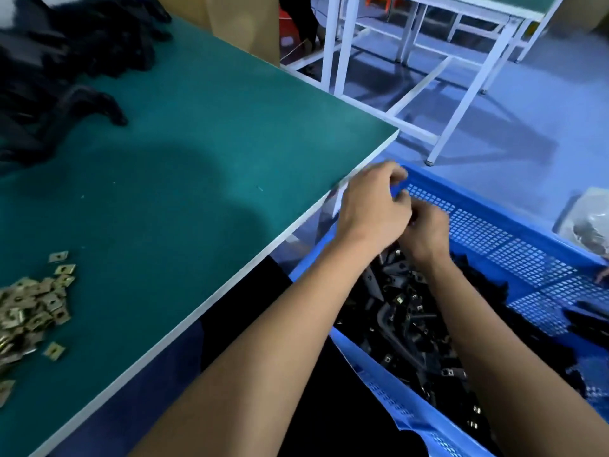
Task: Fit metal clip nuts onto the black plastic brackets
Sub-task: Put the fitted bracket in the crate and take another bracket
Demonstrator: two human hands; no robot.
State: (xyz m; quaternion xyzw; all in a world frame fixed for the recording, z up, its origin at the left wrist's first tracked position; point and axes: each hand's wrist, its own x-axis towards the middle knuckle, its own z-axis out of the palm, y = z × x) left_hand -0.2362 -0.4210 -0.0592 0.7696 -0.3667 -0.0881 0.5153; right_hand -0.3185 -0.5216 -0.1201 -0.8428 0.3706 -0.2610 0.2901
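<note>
My left hand (372, 206) and my right hand (428, 235) meet, fingers curled, over the far corner of a blue mesh crate (494, 209) beside the table. A sliver of something dark shows between them; what they grip is hidden. The crate holds a heap of black plastic brackets (405, 311), several with brass-coloured clips on them. A loose pile of metal clip nuts (29, 308) lies at the left on the green table (197, 143). More black brackets (66, 61) are heaped at the table's far left.
The table's white edge (296, 225) runs diagonally just left of my hands. White metal bench frames (461, 103) stand on the blue floor beyond. A clear plastic bag (590, 222) lies right of the crate. Fingertips of another hand (603, 275) show at the right edge.
</note>
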